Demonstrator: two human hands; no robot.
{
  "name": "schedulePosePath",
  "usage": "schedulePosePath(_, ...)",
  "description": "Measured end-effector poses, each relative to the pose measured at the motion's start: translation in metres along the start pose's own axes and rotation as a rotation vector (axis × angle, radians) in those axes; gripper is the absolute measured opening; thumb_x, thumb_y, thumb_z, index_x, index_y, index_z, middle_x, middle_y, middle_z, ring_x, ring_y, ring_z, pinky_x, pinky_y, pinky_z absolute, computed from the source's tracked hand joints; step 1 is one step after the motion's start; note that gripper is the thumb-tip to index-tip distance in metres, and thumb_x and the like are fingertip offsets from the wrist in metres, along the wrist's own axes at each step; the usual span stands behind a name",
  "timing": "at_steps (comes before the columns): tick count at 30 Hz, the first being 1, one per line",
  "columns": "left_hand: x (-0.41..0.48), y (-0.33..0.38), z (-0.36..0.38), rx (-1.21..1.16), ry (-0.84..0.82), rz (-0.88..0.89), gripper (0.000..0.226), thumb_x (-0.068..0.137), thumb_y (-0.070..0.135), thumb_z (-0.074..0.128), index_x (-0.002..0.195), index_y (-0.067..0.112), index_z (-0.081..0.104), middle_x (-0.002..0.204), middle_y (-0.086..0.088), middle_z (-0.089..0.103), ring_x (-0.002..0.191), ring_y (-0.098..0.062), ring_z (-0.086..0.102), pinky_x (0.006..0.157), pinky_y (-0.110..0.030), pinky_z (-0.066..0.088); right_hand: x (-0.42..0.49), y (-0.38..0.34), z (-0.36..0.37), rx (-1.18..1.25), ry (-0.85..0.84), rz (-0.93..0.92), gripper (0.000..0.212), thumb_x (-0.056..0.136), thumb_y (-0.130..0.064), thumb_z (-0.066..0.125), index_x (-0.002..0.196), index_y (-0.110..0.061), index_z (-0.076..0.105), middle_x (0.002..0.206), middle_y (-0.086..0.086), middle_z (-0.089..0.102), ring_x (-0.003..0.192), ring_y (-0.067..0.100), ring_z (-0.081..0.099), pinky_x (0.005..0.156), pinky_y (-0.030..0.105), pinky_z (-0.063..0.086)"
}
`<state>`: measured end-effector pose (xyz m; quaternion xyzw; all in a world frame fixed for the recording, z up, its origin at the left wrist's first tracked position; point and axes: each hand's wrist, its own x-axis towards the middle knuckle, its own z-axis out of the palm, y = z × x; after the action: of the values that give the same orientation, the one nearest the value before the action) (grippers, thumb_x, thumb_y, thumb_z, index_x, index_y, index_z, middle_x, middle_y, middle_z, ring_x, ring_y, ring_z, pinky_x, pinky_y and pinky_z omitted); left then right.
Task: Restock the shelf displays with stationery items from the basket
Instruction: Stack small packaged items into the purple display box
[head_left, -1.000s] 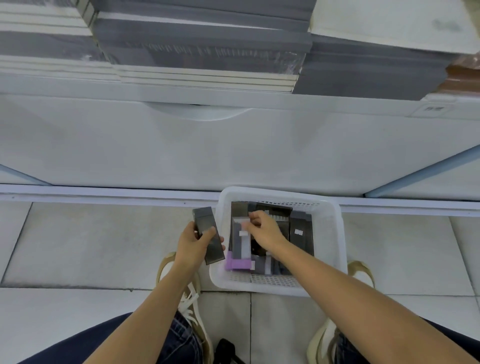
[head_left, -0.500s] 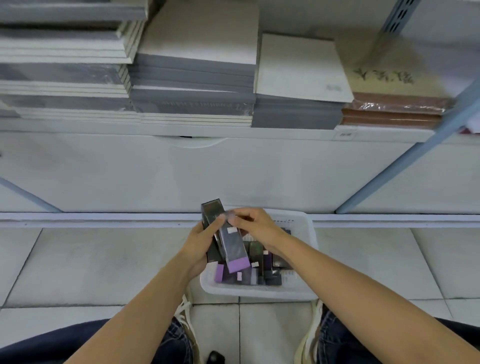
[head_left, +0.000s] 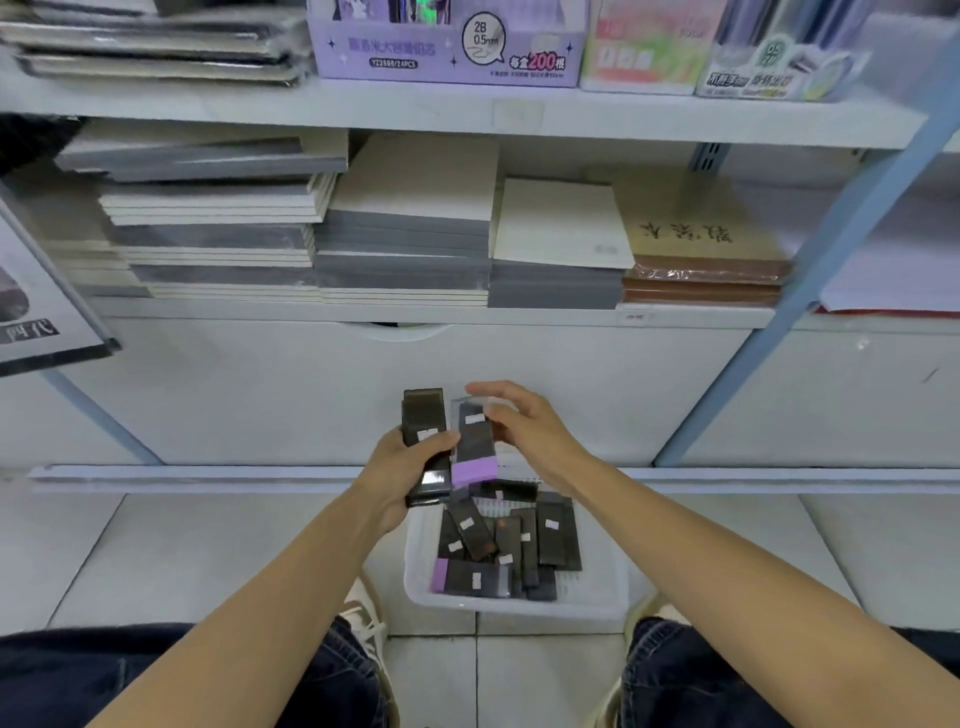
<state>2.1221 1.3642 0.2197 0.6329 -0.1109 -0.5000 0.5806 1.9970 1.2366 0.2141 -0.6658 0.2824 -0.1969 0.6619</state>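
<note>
We faced white shelves (head_left: 467, 111) on blue posts (head_left: 831, 249), stacked with notebooks (head_left: 405, 260), above a pale tiled floor (head_left: 208, 551) with grey joints

White basket (head_left: 597, 597); dark packets (head_left: 553, 535), purple-ended packet (head_left: 471, 447).

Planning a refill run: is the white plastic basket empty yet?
Not empty: the white plastic basket holds a loose pile of dark flat packets, covering most of its bottom.
</note>
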Motion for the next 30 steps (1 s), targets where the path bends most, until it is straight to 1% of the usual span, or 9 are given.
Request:
schedulePosePath(3,-0.007,0.019,-0.003,-0.032,0.028,0.013,0.036,0.084,0.019,0.073,0.114,0.002,0.062,0.089,-0.015,0.071,0.072,-0.025,0.065,0.062,-0.034,0.057,-0.006,-0.012,-0.002,-0.115,-0.120,-0.075,0.046,0.092,0.008,0.048,0.117,-0.026,0.067,0.139,-0.009,0.050,0.111,0.014,0.061,0.092,0.024,0.051)
schedulePosePath(5,-0.014,0.033,-0.004,-0.042,-0.030,0.019,0.032,0.086,0.022,0.071,0.109,0.002,0.063,0.076,-0.011,0.068,0.061,-0.020,0.063,0.059,-0.032,0.056,-0.010,-0.017,0.001,-0.184,-0.132,-0.146,0.036,0.088,0.003,0.063,0.116,-0.019,0.068,0.123,-0.003,0.061,0.102,0.016,0.065,0.091,0.026,0.051)
schedulePosePath(8,-0.024,0.049,-0.001,-0.038,-0.106,0.040,0.030,0.090,0.029,0.066,0.107,0.003,0.065,0.071,-0.007,0.067,0.056,-0.018,0.061,0.055,-0.029,0.054,-0.013,-0.027,0.007,-0.142,-0.017,-0.213,0.019,0.090,-0.009,0.065,0.108,-0.011,0.070,0.089,0.001,0.070,0.074,0.011,0.062,0.073,0.024,0.051)
schedulePosePath(13,-0.037,0.072,-0.003,0.049,-0.047,0.161,0.029,0.087,0.032,0.069,0.102,0.010,0.059,0.078,-0.009,0.068,0.060,-0.020,0.063,0.063,-0.035,0.056,-0.013,-0.052,0.007,-0.023,0.094,-0.236,0.012,0.095,-0.011,0.059,0.100,-0.008,0.069,0.074,0.000,0.069,0.055,0.009,0.055,0.055,0.020,0.045)
schedulePosePath(16,-0.046,0.084,-0.003,0.223,-0.055,0.252,0.035,0.077,0.026,0.080,0.102,0.012,0.059,0.084,-0.011,0.069,0.058,-0.017,0.063,0.057,-0.030,0.055,-0.013,-0.073,0.007,0.009,0.077,-0.245,0.017,0.094,-0.014,0.061,0.109,-0.007,0.064,0.077,0.006,0.071,0.055,0.010,0.056,0.054,0.021,0.046)
schedulePosePath(19,-0.058,0.100,0.000,0.288,-0.071,0.313,0.039,0.074,0.017,0.083,0.107,0.012,0.062,0.080,-0.007,0.074,0.055,-0.015,0.063,0.052,-0.027,0.053,-0.013,-0.097,0.011,-0.002,0.038,-0.263,0.019,0.093,-0.014,0.062,0.110,-0.008,0.061,0.079,0.008,0.072,0.056,0.011,0.056,0.055,0.021,0.046)
schedulePosePath(23,-0.073,0.133,-0.001,0.307,-0.025,0.451,0.041,0.073,0.011,0.084,0.104,0.014,0.059,0.069,-0.001,0.071,0.051,-0.016,0.060,0.050,-0.026,0.051,-0.007,-0.141,0.018,-0.049,0.055,-0.315,0.020,0.096,-0.021,0.057,0.115,-0.013,0.059,0.095,0.007,0.073,0.072,0.012,0.063,0.059,0.021,0.049)
schedulePosePath(27,-0.093,0.174,-0.001,0.355,-0.083,0.557,0.044,0.071,0.012,0.085,0.104,0.018,0.057,0.069,0.001,0.071,0.051,-0.016,0.061,0.051,-0.025,0.052,0.003,-0.211,0.015,-0.018,0.126,-0.418,0.021,0.098,-0.025,0.053,0.119,-0.026,0.055,0.109,0.000,0.066,0.090,0.008,0.065,0.071,0.021,0.054)
schedulePosePath(30,-0.103,0.205,-0.001,0.383,-0.117,0.637,0.042,0.071,0.014,0.085,0.104,0.017,0.059,0.074,-0.001,0.072,0.053,-0.015,0.061,0.052,-0.024,0.052,0.011,-0.266,0.007,-0.173,0.055,-0.446,0.017,0.097,-0.018,0.056,0.113,-0.016,0.063,0.094,-0.002,0.068,0.081,0.007,0.065,0.072,0.021,0.054)
